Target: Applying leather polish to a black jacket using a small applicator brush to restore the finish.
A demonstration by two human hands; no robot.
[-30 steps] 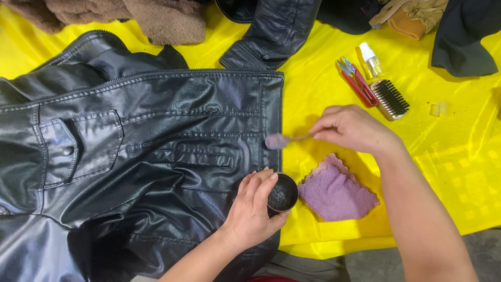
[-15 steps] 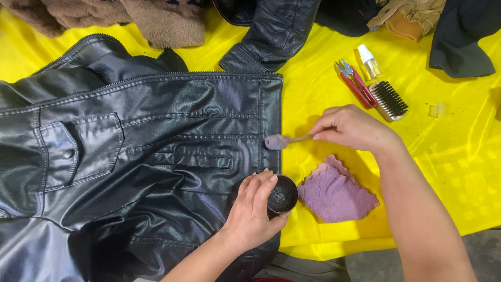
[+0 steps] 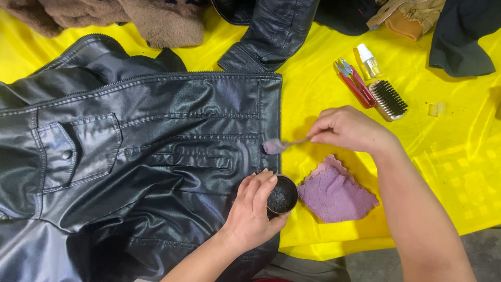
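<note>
Black leather jacket (image 3: pixel 141 156) spread flat over a yellow sheet (image 3: pixel 459 156) on the counter, hem edge toward the right. Left hand (image 3: pixel 255 209) wrapped around a small round tin (image 3: pixel 282 196) at the near edge of the jacket, fingers closed on its side; tin open, holding a dark paste with a rough, scooped surface, level hard to judge. Right hand (image 3: pixel 349 128) pinching the handle of a small brush (image 3: pixel 276 145), bristle end pale and resting at or just above the jacket's hem seam; contact not certain. Purple cloth (image 3: pixel 336 190) crumpled just right of the tin, on the sheet. Farther right: red-handled snips (image 3: pixel 355 81), a small clear spray bottle (image 3: pixel 369 60) lying on its side with cap on, contents not readable, and a dark bristle brush (image 3: pixel 389 99). Brown fleece garment (image 3: pixel 156 21) and other dark clothing along the far edge. Risks, as judged: tin tilted in the grip could tip paste onto the jacket or sheet; an overloaded brush could leave a blob or smear on the seam stitching; forearm passing low over the cloth could drag it.
</note>
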